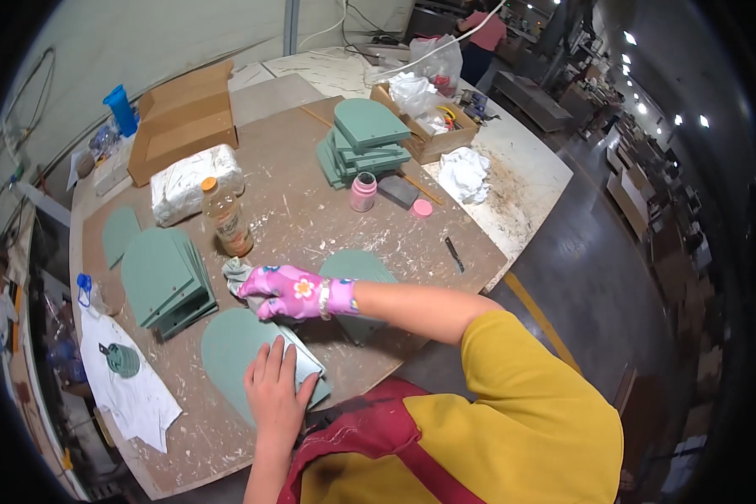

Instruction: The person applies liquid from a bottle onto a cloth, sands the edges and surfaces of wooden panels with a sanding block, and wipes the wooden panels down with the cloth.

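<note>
My left hand (275, 388) is bare and lies flat, fingers stretched, on a green round-ended panel (225, 353) near the table's front edge. A pale flat strip (304, 357) shows beside its fingers along the panel's right side. My right hand (287, 291), in a pink flowered glove, is closed around a crumpled greyish cloth (237, 272) just past the panel's far edge. Another green panel (357, 264) lies partly hidden beneath my right forearm. Close to the cloth stands a bottle of amber liquid (227, 220) with an orange cap.
Stacked green panels stand at the left (161, 273) and far back (370, 126). Nearby are a pink jar (363, 193), its pink lid (422, 208), a dark block (397, 191) and a black blade-like tool (454, 254). An open cardboard box (185, 122) and a white wrapped bundle (195, 185) sit back left.
</note>
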A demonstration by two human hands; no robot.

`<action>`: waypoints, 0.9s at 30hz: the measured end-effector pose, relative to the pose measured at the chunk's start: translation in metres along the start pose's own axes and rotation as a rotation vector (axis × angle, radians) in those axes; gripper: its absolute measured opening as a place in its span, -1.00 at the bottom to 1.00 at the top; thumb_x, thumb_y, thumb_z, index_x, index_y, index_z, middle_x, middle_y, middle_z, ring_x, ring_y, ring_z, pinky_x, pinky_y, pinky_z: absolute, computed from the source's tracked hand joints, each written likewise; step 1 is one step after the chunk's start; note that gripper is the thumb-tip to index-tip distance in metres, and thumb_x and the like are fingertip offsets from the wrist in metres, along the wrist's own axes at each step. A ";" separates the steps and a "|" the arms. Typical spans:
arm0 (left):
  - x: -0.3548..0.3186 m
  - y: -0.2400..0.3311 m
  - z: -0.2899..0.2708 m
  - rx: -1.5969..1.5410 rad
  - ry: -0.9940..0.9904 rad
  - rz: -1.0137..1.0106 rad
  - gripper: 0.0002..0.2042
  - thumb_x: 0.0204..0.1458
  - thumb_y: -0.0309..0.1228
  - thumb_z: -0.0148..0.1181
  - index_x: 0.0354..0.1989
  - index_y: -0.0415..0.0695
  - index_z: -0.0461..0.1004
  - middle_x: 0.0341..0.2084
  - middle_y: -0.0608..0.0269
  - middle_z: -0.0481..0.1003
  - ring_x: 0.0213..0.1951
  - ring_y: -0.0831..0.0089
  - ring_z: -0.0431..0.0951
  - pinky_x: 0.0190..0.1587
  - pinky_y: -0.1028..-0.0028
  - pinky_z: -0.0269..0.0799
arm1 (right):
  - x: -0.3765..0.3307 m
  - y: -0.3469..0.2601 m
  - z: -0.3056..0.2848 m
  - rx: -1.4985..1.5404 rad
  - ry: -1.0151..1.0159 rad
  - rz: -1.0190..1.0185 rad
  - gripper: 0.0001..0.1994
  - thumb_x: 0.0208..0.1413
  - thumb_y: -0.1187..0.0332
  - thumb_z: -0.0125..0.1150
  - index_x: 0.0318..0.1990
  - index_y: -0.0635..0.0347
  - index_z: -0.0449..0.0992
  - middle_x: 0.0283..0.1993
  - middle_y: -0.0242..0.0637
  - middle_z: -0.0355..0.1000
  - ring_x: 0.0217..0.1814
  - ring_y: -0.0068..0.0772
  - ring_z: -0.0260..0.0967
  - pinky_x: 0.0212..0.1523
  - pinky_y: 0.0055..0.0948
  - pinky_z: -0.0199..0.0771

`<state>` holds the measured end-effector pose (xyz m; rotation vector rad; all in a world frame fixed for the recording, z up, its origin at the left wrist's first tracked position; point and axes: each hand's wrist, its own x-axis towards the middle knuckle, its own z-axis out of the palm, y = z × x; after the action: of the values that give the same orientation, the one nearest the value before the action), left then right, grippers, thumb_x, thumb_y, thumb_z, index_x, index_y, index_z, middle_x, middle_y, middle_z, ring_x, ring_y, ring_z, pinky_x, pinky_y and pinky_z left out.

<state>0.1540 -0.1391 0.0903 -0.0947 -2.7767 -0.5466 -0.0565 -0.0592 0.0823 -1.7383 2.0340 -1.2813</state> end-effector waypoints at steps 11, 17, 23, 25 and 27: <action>0.002 0.002 0.004 -0.030 0.028 -0.005 -0.47 -0.09 -0.15 0.28 0.03 -0.19 0.39 0.14 0.14 0.31 0.17 0.17 0.27 0.14 0.19 0.17 | 0.012 -0.022 -0.054 0.519 0.189 0.511 -0.57 0.07 0.39 0.18 0.14 0.14 0.38 -0.03 -0.33 0.40 -0.11 -0.55 0.36 -0.14 -0.55 0.42; 0.004 0.000 0.004 -0.001 0.017 -0.042 -0.47 -0.09 -0.13 0.26 0.03 -0.16 0.38 0.13 0.17 0.30 0.19 0.21 0.24 0.18 0.25 0.17 | 0.051 -0.043 -0.012 0.181 -0.141 0.041 -0.54 0.05 0.29 0.20 0.13 0.17 0.39 0.09 -0.24 0.40 0.14 -0.31 0.33 0.16 -0.38 0.31; -0.001 -0.002 0.000 -0.074 0.018 -0.007 -0.47 -0.06 -0.12 0.24 0.04 -0.18 0.36 0.01 0.09 0.37 0.09 0.16 0.34 0.12 0.22 0.24 | 0.074 -0.094 0.038 0.119 -0.485 -0.168 -0.56 0.07 0.22 0.16 0.10 0.21 0.40 0.10 -0.10 0.37 0.12 -0.13 0.35 0.13 -0.28 0.33; 0.007 0.005 -0.005 -0.173 -0.503 -0.221 -0.48 -0.02 -0.09 0.21 0.04 -0.17 0.37 -0.08 0.03 0.43 0.01 0.14 0.41 0.04 0.18 0.31 | 0.069 -0.097 0.049 0.096 -0.483 -0.318 -0.57 0.01 0.31 0.13 0.07 0.22 0.38 -0.07 -0.05 0.39 -0.02 0.01 0.37 0.01 -0.18 0.38; 0.011 0.007 -0.001 -0.265 -0.535 -0.303 -0.48 0.01 -0.04 0.17 0.04 -0.15 0.38 -0.13 -0.01 0.47 -0.04 0.14 0.45 -0.03 0.17 0.35 | 0.064 -0.095 0.054 0.063 -0.410 -0.351 -0.60 -0.01 0.27 0.17 0.01 0.17 0.40 -0.10 -0.04 0.39 -0.03 0.03 0.37 -0.04 -0.15 0.40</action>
<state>0.1446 -0.1333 0.0969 0.1484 -3.2376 -1.1080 0.0262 -0.1360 0.1394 -2.1789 1.4968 -0.9468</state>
